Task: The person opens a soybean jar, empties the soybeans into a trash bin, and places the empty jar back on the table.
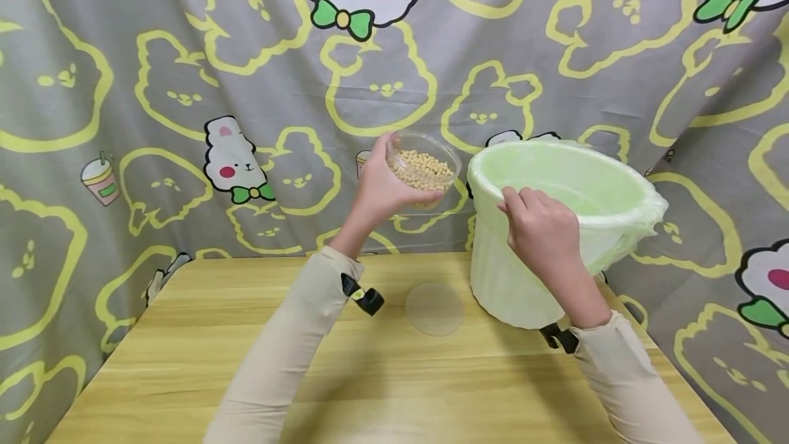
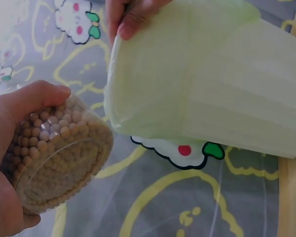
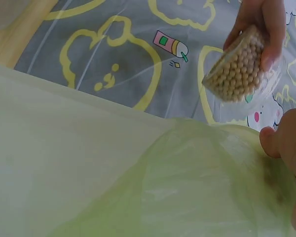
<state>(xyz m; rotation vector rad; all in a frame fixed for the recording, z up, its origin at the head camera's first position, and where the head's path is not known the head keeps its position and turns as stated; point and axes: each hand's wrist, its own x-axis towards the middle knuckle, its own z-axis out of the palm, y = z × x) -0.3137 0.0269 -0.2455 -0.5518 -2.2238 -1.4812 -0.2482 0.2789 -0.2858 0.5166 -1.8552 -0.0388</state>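
My left hand [image 1: 383,182] grips a clear round plastic container [image 2: 71,163] partly filled with small round tan beans [image 1: 425,163], apparently soybeans. The container is raised above the table's back edge, leaning with its mouth toward a white trash bin [image 1: 514,279]. A pale green bag [image 1: 555,173] lines that bin and folds over its rim. On the near left side of the rim, my right hand [image 1: 545,231] curls its fingers over the bag and the edge. In the right wrist view the beans [image 3: 239,66] lie inside the tilted container, left of the bin's mouth.
A thin clear round lid [image 1: 435,309] lies flat on the wooden table [image 1: 259,334], just left of the bin's base. Behind the table hangs a grey curtain [image 1: 296,101] with cartoon animals. Loose bag plastic hangs out at the bin's right side.
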